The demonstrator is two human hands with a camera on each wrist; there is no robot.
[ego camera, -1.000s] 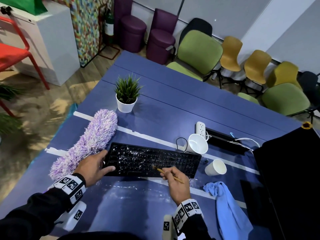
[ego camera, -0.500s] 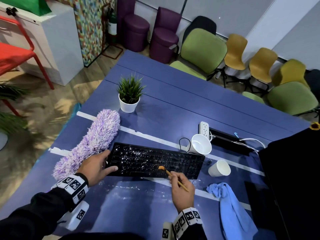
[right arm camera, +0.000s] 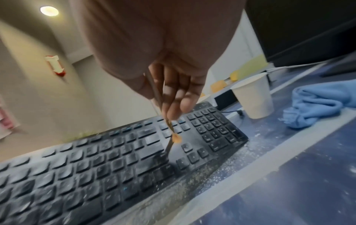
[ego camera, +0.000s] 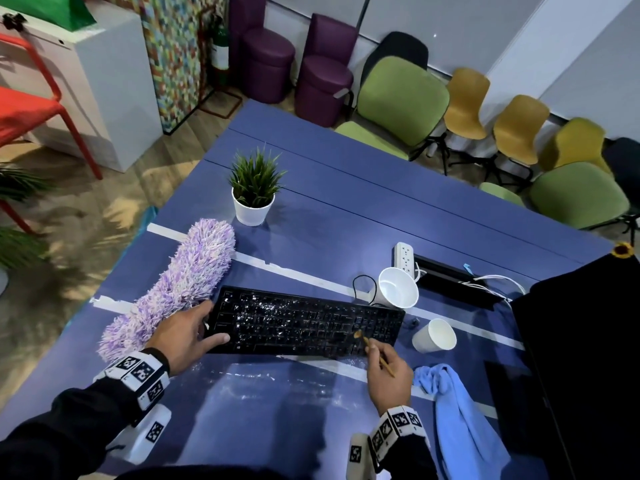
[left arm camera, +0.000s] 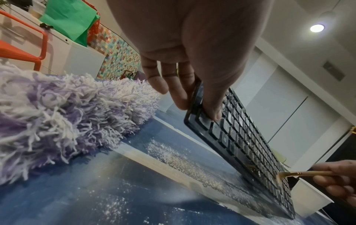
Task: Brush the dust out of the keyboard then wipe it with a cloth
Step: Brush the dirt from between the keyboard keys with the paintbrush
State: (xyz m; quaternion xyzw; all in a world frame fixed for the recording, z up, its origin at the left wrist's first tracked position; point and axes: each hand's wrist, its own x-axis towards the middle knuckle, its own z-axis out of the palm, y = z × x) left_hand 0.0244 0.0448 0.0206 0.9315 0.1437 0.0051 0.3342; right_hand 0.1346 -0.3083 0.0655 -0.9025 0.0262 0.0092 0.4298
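A black keyboard (ego camera: 304,323) speckled with white dust lies across the blue table (ego camera: 346,209). My left hand (ego camera: 207,327) grips its left end, thumb on the keys (left arm camera: 213,112) and fingers behind the edge. My right hand (ego camera: 384,368) pinches a thin wooden brush (ego camera: 372,348). Its bristle tip (right arm camera: 176,139) touches the keys just left of the number pad. The left wrist view shows the brush (left arm camera: 300,173) over the far end of the keyboard (left arm camera: 240,137). A crumpled blue cloth (ego camera: 457,420) lies right of my right hand, untouched.
A purple fluffy duster (ego camera: 173,292) lies left of the keyboard, beside my left hand. Behind the keyboard's right end are a tipped white paper cup (ego camera: 398,287), an upright cup (ego camera: 434,336) and a power strip (ego camera: 403,254). A potted plant (ego camera: 254,192) stands further back. Swept dust (ego camera: 263,375) lies before the keyboard.
My right hand has carried the brush rightward along the keyboard, from its middle to the keys beside the number pad. My left hand has kept its hold on the left end.
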